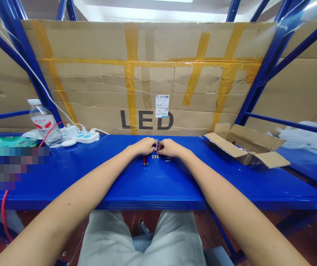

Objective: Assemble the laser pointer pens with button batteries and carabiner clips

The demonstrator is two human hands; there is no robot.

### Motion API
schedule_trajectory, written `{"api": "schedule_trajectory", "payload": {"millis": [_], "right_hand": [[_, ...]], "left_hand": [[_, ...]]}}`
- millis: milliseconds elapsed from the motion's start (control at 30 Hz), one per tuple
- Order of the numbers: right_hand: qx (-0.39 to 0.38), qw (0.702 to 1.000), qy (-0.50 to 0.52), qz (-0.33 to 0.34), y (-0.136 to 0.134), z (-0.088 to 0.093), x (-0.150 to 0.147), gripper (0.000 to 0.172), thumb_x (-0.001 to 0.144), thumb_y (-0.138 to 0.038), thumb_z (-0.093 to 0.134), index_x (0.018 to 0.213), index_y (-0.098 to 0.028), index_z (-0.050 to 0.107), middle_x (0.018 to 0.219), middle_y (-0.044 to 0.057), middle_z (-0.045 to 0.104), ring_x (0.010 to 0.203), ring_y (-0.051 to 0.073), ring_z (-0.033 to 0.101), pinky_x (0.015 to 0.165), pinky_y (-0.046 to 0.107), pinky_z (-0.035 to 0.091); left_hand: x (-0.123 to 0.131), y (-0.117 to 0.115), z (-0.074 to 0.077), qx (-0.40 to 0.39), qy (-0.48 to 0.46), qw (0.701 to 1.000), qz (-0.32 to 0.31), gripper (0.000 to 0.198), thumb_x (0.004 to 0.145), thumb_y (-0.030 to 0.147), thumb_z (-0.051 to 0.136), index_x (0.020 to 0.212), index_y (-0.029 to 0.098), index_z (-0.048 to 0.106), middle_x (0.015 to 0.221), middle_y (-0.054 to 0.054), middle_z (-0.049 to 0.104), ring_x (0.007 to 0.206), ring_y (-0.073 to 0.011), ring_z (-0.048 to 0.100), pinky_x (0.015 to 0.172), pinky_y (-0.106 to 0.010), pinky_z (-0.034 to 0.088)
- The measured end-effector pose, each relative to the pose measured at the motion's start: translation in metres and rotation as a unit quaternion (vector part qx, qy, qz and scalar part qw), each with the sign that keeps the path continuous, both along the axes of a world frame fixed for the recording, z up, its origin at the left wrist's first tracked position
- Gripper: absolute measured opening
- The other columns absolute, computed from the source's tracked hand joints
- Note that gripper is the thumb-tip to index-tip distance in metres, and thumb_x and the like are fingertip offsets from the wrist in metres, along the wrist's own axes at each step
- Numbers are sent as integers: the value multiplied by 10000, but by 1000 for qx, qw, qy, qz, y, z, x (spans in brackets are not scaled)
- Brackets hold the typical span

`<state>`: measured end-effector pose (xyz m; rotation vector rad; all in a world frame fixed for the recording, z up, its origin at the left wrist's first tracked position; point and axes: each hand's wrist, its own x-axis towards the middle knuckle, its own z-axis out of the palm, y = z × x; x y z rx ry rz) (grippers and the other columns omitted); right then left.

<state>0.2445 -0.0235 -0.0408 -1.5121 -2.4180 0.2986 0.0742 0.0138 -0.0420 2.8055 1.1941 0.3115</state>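
Observation:
My left hand [146, 146] and my right hand [171, 148] meet over the middle of the blue table [158, 184], fingers pinched together. A small piece with a blue part [155, 146] shows between the fingertips, too small and covered to name. Just below the left hand lie a red tube [144, 160] and a blue tube [147, 160], side by side, with silvery ends. Several small silver round pieces, like button cells [155, 156], sit in a group between the hands. Part of a dark, shiny item [167, 159] shows under the right hand, mostly hidden.
An open cardboard box [244, 146] stands on the right. At left are a water bottle [46, 123], a white power strip [86, 137], a green package [10, 142] and a red cable [4, 212]. A large taped cardboard sheet [97, 92] closes off the back between blue posts.

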Motion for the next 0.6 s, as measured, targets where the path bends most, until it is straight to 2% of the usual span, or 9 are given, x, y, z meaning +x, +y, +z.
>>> {"api": "schedule_trajectory", "payload": {"millis": [167,400,600], "right_hand": [[24,1000,15,13,4,-4,0,156,761,-126,625,843,-159,754,848,54,744,743,156,631,636,211,401],[53,998,-13,9,4,-4,-1,174,832,-167,577,796,-152,747,828,78,743,699,168,621,605,232,381],[44,999,-18,-19,3,-4,-2,181,839,-159,565,760,-154,727,838,103,740,719,183,625,590,237,367]], "left_hand": [[0,1,-2,-14,-9,1000,5,134,789,155,578,817,165,708,763,-63,703,710,-198,615,602,-266,381],[-6,-1,6,-24,-69,997,32,129,792,207,584,814,162,703,758,-46,692,710,-176,599,595,-254,375],[-9,-1,7,-60,-41,997,15,124,754,193,612,809,177,722,754,-33,700,710,-172,606,635,-253,402]]}}
